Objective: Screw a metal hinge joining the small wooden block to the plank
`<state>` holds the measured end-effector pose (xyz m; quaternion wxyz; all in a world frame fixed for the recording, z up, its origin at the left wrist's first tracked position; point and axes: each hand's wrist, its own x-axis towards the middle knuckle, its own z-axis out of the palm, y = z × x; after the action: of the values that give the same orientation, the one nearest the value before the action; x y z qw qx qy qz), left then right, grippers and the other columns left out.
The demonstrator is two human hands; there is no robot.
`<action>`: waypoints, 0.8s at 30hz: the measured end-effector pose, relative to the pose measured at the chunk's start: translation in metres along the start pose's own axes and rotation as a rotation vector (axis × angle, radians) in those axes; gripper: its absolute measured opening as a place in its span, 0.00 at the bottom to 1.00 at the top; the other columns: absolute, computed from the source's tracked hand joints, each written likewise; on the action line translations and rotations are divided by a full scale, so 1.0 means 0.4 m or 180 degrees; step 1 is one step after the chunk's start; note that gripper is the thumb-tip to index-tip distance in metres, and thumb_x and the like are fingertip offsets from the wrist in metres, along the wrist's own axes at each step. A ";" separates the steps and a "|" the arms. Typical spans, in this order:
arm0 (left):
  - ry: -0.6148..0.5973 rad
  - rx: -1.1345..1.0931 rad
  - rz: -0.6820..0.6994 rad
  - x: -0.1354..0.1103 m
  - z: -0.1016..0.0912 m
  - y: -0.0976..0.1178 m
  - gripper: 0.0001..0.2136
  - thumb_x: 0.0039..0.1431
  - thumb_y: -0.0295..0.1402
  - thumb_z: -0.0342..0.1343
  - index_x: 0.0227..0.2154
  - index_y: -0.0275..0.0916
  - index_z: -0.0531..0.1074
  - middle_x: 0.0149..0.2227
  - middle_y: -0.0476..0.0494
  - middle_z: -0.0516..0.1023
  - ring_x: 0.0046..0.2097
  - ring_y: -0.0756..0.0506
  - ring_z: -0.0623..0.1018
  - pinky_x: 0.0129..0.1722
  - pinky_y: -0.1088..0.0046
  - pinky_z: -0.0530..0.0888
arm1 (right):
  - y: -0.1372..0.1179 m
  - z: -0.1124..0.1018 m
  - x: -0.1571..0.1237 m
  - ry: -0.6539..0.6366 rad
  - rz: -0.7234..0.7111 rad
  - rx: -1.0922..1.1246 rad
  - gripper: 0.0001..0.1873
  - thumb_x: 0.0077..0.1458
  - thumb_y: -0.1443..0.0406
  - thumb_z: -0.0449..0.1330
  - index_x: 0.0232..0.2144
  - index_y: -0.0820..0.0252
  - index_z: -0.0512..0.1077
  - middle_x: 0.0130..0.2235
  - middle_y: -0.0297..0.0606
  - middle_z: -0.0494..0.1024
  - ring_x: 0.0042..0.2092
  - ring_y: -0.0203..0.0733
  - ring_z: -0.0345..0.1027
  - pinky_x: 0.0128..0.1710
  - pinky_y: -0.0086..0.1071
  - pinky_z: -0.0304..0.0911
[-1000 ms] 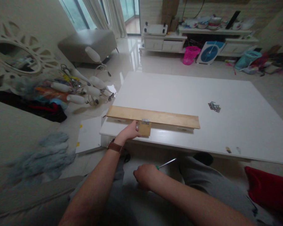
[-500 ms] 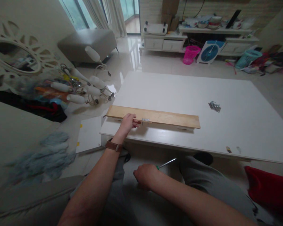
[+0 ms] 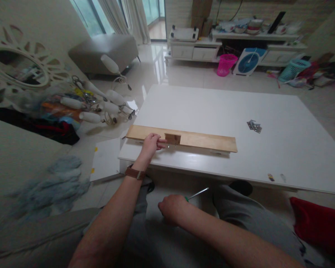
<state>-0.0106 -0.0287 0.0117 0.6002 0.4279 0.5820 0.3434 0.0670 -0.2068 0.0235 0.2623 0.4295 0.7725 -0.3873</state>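
Note:
My left hand [image 3: 150, 144] reaches over a long light-wood board [image 3: 205, 140] on the white tabletop. Its fingers are stretched out and apart, tips at the left edge of a small brown wooden flap [image 3: 173, 139] at the board's middle. Whether they touch the flap or only hover beside it I cannot tell. Below the table's front edge, my right hand [image 3: 173, 209] is closed round a screwdriver [image 3: 197, 194], its green handle mostly hidden and its metal shaft pointing right. Several metal hinges [image 3: 254, 126] lie in a small pile farther right on the table.
The white tabletop [image 3: 212, 108] spans the middle. A white panel [image 3: 104, 158] is on the floor at left, near a lamp with white shades [image 3: 111, 108]. Small bits [image 3: 271, 177] lie by the front edge. A red cushion-like thing [image 3: 318, 223] is at lower right.
The small flap has swung: its brown wooden face now shows where a metal plate showed before. My left fingers have straightened slightly. My right hand and the screwdriver have stayed put.

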 end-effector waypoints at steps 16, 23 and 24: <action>-0.0107 0.0259 -0.0123 -0.010 0.005 0.004 0.02 0.60 0.31 0.52 0.33 0.39 0.66 0.36 0.39 0.86 0.25 0.52 0.78 0.28 0.78 0.68 | -0.002 -0.001 0.003 -0.0100 0.0018 0.0007 0.20 0.62 0.70 0.62 0.56 0.69 0.78 0.54 0.59 0.82 0.57 0.64 0.78 0.50 0.51 0.79; -0.0231 0.0251 -0.0251 -0.006 0.002 -0.007 0.06 0.64 0.35 0.49 0.36 0.39 0.67 0.33 0.41 0.85 0.25 0.50 0.79 0.27 0.77 0.69 | -0.003 -0.003 -0.002 -0.0089 -0.0003 0.0003 0.19 0.65 0.69 0.60 0.56 0.70 0.78 0.54 0.59 0.82 0.57 0.62 0.78 0.52 0.50 0.79; -0.0235 0.0256 -0.0266 -0.004 0.002 -0.009 0.06 0.65 0.35 0.49 0.37 0.39 0.67 0.33 0.41 0.85 0.25 0.50 0.79 0.27 0.77 0.69 | -0.002 -0.002 -0.001 -0.0091 -0.0002 0.0000 0.19 0.65 0.69 0.60 0.56 0.70 0.78 0.54 0.59 0.82 0.58 0.62 0.78 0.52 0.50 0.79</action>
<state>-0.0102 -0.0318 0.0091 0.6174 0.4393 0.5901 0.2785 0.0663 -0.2065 0.0245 0.2732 0.4236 0.7688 -0.3935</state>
